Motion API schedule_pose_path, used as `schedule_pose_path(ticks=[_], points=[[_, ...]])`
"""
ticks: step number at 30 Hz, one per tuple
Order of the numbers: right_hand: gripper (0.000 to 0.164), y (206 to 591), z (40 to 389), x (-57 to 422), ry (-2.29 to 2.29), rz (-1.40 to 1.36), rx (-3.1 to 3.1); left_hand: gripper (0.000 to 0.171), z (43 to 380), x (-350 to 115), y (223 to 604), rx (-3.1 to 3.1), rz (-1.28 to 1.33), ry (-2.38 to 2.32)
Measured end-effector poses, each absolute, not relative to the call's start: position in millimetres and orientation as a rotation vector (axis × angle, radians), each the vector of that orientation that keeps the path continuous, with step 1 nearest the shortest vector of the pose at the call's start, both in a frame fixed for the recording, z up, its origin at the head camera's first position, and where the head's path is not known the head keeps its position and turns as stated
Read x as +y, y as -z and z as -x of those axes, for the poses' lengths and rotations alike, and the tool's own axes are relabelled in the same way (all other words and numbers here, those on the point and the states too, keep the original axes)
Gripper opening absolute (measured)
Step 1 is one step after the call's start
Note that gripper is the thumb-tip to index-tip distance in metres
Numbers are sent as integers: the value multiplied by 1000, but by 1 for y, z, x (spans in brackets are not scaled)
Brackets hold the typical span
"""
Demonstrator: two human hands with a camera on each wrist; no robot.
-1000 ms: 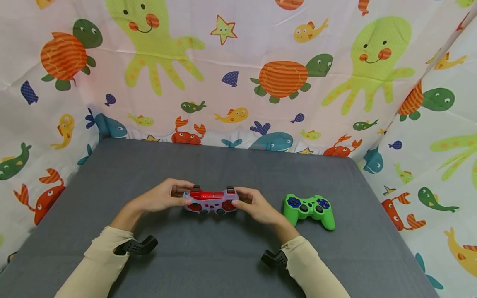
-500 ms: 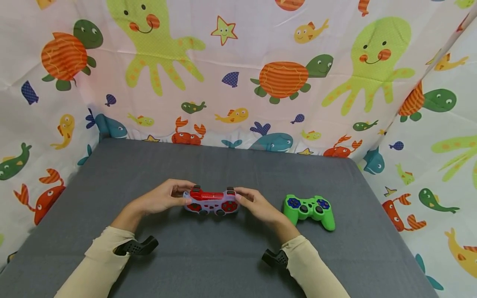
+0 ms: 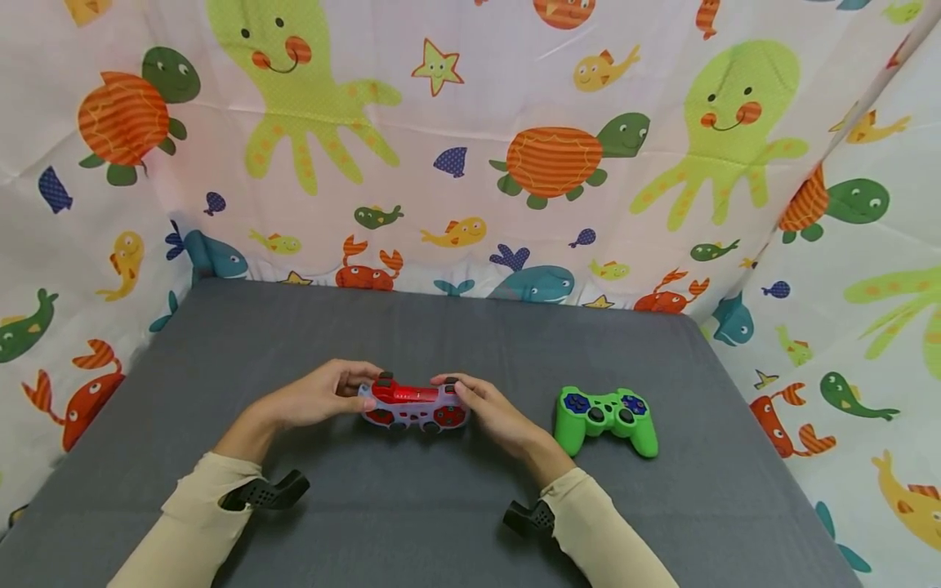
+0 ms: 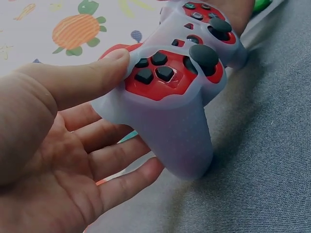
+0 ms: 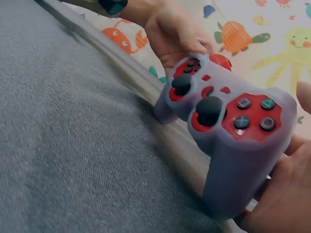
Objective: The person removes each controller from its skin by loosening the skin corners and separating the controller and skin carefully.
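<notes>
Red plastic shows bare along the top of the game controller (image 3: 413,394), its milky rubber cover (image 4: 170,131) wrapping the rest. Left hand (image 3: 316,396) and right hand (image 3: 503,416) pinch opposite ends, at or just above the grey cloth (image 3: 412,514). Seating the cover's corners seems the step; that calls for a steady left hold. Rightward lies a green controller (image 3: 606,413).

Even, fairly bright light fills the head view, leaving soft shadows on the grey cloth (image 3: 412,523) below the fingers (image 3: 359,369). Small glints touch the controller (image 3: 415,412) between them. Both wrist views look dimmer and hazier; the printed curtain (image 4: 116,29) beyond the fingers is washed out and soft.
</notes>
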State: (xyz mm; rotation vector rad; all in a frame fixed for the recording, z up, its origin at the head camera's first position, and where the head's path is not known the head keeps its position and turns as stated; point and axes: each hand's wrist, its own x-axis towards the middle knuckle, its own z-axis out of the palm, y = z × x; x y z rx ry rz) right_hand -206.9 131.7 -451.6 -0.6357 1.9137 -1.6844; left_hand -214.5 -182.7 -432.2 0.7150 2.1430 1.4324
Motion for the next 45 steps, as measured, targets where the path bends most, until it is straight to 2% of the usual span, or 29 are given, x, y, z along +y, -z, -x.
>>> schedule_pose_path(ticks=[9, 17, 25, 31, 38, 45], points=[[51, 458, 210, 132, 1640, 695, 1887, 61, 211, -183, 433, 2159, -729, -1406], [59, 456, 215, 135, 1595, 727, 1812, 58, 209, -182, 432, 2173, -736, -1415], [52, 448, 214, 140, 1443, 702, 1871, 55, 206, -180, 429, 2172, -762, -1387], [53, 445, 214, 142, 1387, 805, 1932, 55, 205, -180, 427, 2228, -772, -1344], [59, 443, 216, 144, 1369, 905, 1902, 47, 204, -178, 423, 2232, -753, -1317], [52, 442, 217, 144, 1399, 878, 1805, 48, 202, -179, 419, 2228, -739, -1285]])
